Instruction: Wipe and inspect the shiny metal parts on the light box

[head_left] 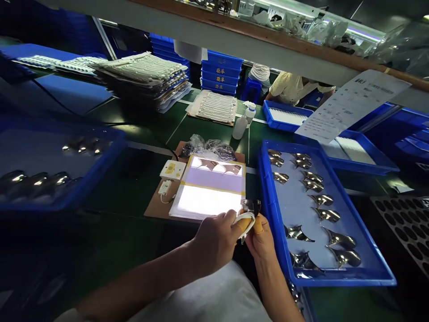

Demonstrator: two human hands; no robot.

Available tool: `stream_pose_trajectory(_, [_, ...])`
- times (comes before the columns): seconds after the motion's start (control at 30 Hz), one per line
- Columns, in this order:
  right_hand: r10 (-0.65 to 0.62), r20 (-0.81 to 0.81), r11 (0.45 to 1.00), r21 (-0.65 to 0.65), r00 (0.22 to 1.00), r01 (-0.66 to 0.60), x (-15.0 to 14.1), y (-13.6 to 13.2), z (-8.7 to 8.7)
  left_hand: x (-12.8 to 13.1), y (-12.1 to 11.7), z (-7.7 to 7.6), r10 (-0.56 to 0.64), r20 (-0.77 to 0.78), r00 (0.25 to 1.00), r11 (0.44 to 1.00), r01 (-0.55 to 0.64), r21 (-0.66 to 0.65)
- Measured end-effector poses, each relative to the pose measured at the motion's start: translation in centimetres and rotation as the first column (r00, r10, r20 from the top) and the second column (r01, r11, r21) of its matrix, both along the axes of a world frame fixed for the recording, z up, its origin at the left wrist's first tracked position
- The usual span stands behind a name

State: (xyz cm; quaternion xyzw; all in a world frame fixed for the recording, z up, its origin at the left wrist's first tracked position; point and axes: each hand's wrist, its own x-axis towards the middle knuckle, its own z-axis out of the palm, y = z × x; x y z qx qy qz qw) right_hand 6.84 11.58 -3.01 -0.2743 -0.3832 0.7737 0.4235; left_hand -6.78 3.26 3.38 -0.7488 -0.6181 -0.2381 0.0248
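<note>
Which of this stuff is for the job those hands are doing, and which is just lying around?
Seems part of the job:
- shiny curved metal piece, in the left hand and right hand
- white cloth at the fingers
- blue tray of similar pieces

Probably just lying around:
- two bottles
- clear plastic bags behind the glowing panel

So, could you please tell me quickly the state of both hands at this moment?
Left hand: closed, holding what looks like a white cloth at the shiny part.
Right hand: closed, holding the shiny part.
</note>
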Motion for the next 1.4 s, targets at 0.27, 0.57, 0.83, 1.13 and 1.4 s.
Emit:
stream_pose_trajectory(0.27, [-0.006, 0.021, 0.999, 0.036, 1.000, 0.006, 0.1, 0.0, -0.2, -0.2, 0.8, -0.3, 0.018, -0.001, 1.000, 0.999, -0.018, -0.031])
stream_pose_trajectory(0.57, [-0.015, 0.030, 0.997, 0.073, 0.999, 0.013, 0.1, 0.2, 0.0, 0.0, 0.5, -0.5, 0.073, 0.042, 0.996, 0.994, -0.070, -0.078])
stream_pose_trajectory(0.83, [0.013, 0.027, 0.998, 0.066, 1.000, -0.015, 0.1, 0.1, 0.3, 0.1, 0.7, -0.2, 0.110, 0.064, 0.992, 0.992, -0.106, -0.070])
stream_pose_trajectory(1.13, [-0.034, 0.038, 0.996, 0.080, 0.999, 0.031, -0.1, 0.1, -0.4, -0.4, 1.3, -0.1, 0.066, 0.042, 0.997, 0.995, -0.062, -0.084])
stream_pose_trajectory(1.4, [-0.032, 0.011, 0.999, -0.029, 0.999, 0.032, 0.0, 0.1, -0.4, -0.6, 1.3, 0.2, -0.003, -0.028, 1.000, 0.996, 0.000, -0.092])
